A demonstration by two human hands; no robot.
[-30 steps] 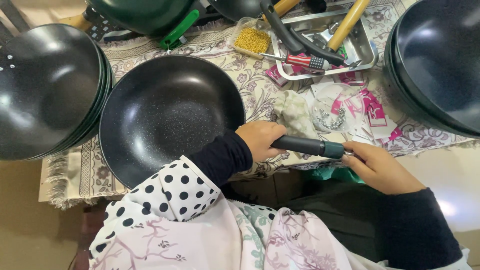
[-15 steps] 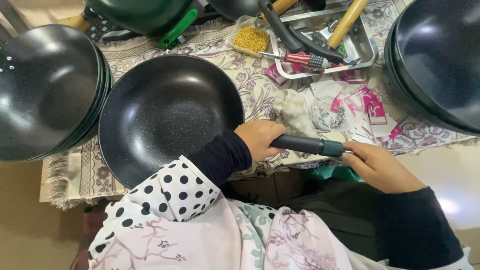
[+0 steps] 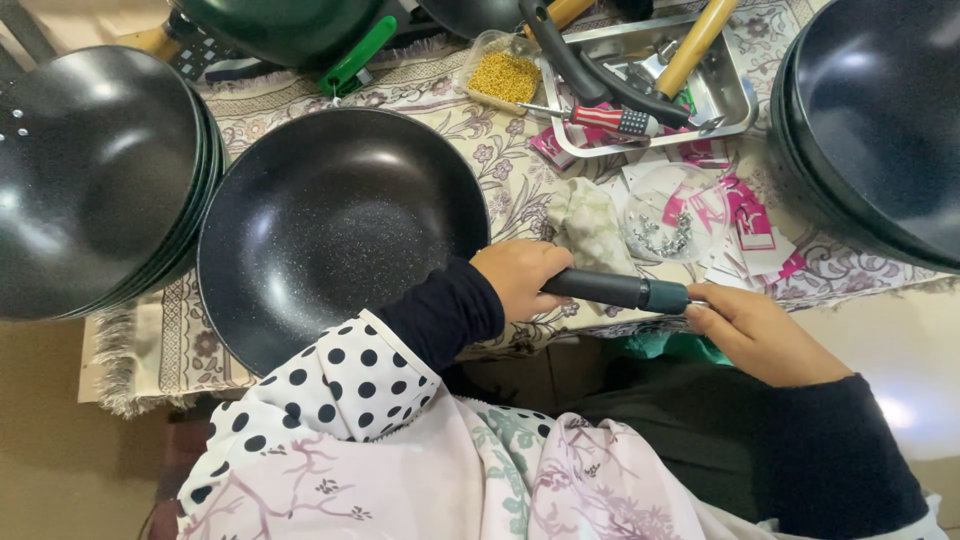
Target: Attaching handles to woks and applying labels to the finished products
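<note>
A black speckled pan (image 3: pixel 340 225) lies on the patterned tablecloth (image 3: pixel 520 170) in front of me. Its dark handle (image 3: pixel 615 290) sticks out to the right over the table edge. My left hand (image 3: pixel 520 275) grips the handle where it meets the pan. At the handle's far end, my right hand (image 3: pixel 765 335) is closed; whether a tool is in it is hidden by the fingers.
Stacks of black pans stand at the left (image 3: pixel 95 180) and at the right (image 3: pixel 875 120). A metal tray (image 3: pixel 735 95) at the back holds handles and a screwdriver (image 3: pixel 605 118). A small container of yellow bits (image 3: pixel 505 75), a dish of screws (image 3: pixel 665 235) and a cloth (image 3: pixel 590 225) lie nearby.
</note>
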